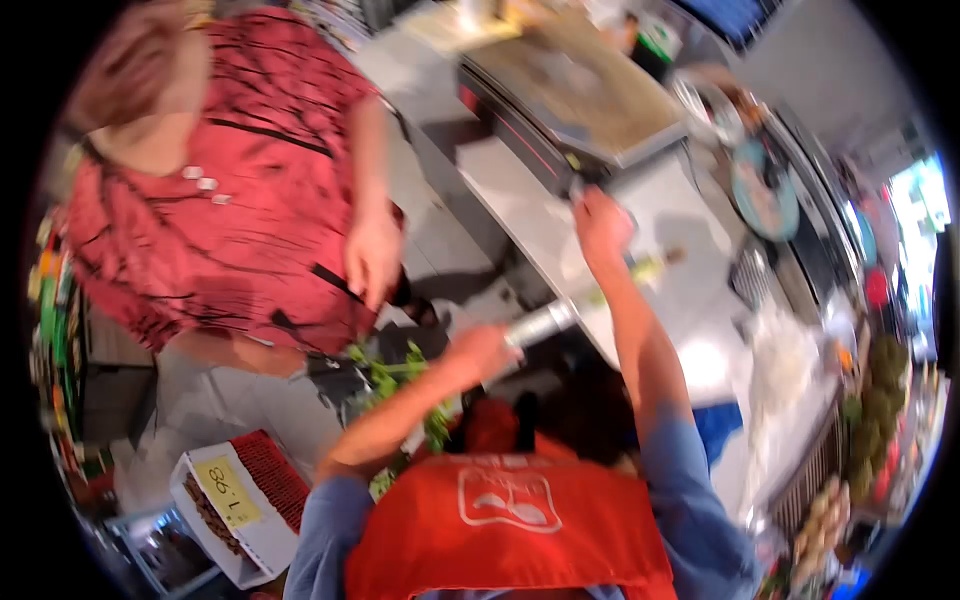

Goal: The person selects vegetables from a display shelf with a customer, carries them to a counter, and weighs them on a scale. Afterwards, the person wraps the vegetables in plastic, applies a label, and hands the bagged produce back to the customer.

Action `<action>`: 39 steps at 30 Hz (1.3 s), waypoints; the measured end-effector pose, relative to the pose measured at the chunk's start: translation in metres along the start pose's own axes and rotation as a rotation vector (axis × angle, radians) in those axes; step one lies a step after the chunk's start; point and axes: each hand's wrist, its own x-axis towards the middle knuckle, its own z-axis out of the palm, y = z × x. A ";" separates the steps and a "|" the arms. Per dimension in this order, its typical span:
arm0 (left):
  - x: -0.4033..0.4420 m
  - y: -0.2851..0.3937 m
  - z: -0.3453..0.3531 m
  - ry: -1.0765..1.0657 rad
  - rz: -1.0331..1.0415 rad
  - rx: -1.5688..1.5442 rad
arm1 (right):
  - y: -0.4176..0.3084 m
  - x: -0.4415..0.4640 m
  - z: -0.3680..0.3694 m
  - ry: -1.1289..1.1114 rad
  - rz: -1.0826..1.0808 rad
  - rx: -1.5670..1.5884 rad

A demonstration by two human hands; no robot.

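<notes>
My left hand (478,356) is closed around the end of a long white and silvery thing (543,323), blurred, its kind unclear. Beyond my right forearm shows a pale green piece (648,269) with a brown tip; whether it belongs to the same thing, I cannot tell. My right hand (604,226) is stretched forward over the white counter (705,300), fingers closed, by the near corner of a low box-shaped unit (580,85) with a brownish top. A small dark thing shows at its fingertips, too blurred to name. Green leaves (395,370) lie below my left forearm.
A person in a red patterned top (260,190) stands at the left, one hand hanging down. A white box (235,510) with a yellow price sign stands at the lower left. White plastic bags (785,365) and a teal round thing (763,190) are at the right.
</notes>
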 end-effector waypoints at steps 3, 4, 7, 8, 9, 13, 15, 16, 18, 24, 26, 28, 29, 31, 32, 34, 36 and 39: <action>0.004 0.000 0.000 -0.035 -0.015 -0.055 | 0.017 -0.001 0.027 0.189 -0.104 0.123; 0.015 -0.016 0.019 0.054 0.080 -0.059 | 0.018 0.001 0.029 0.170 -0.087 0.070; 0.022 -0.009 0.014 0.059 0.037 -0.030 | 0.011 0.006 0.018 -0.026 0.044 0.020; 0.021 -0.007 0.009 0.041 0.042 -0.014 | 0.004 0.005 0.009 -0.015 0.052 0.024; 0.020 -0.006 0.005 0.045 0.052 -0.017 | 0.003 0.004 0.009 -0.009 0.074 0.063; 0.025 -0.014 0.007 0.067 0.076 -0.051 | 0.001 0.007 0.008 0.021 0.101 0.030; 0.022 -0.011 0.004 0.077 0.074 -0.052 | -0.005 0.007 0.000 0.026 0.110 0.030; 0.022 -0.010 0.003 0.070 0.072 -0.056 | -0.006 0.006 0.000 0.026 0.117 0.025; 0.023 -0.009 0.003 0.049 0.077 -0.053 | -0.002 0.003 0.005 -0.007 0.097 0.025; 0.017 -0.011 0.003 0.103 0.070 -0.001 | 0.022 0.000 0.024 -0.005 0.084 0.000; 0.007 -0.006 -0.007 0.024 -0.036 0.007 | 0.023 -0.005 0.009 -0.067 0.017 0.054; 0.001 -0.013 -0.008 0.044 0.000 0.026 | 0.004 -0.021 -0.014 0.082 -0.074 0.146; -0.003 -0.010 -0.010 0.036 -0.010 0.077 | -0.006 -0.022 -0.036 -0.107 0.065 0.119; -0.003 -0.011 -0.009 0.094 0.005 0.109 | -0.006 -0.029 -0.055 -0.120 0.220 0.369; -0.002 -0.016 -0.009 0.092 0.022 0.066 | 0.006 -0.032 -0.043 -0.145 0.312 0.601; -0.007 -0.010 -0.011 0.061 0.019 0.092 | 0.011 -0.039 -0.052 -0.135 0.309 0.522; 0.001 -0.014 -0.009 0.037 0.025 0.056 | 0.002 -0.037 -0.060 -0.135 0.312 0.424; 0.004 -0.013 -0.005 0.050 0.025 0.060 | -0.004 -0.028 -0.058 -0.135 0.257 0.287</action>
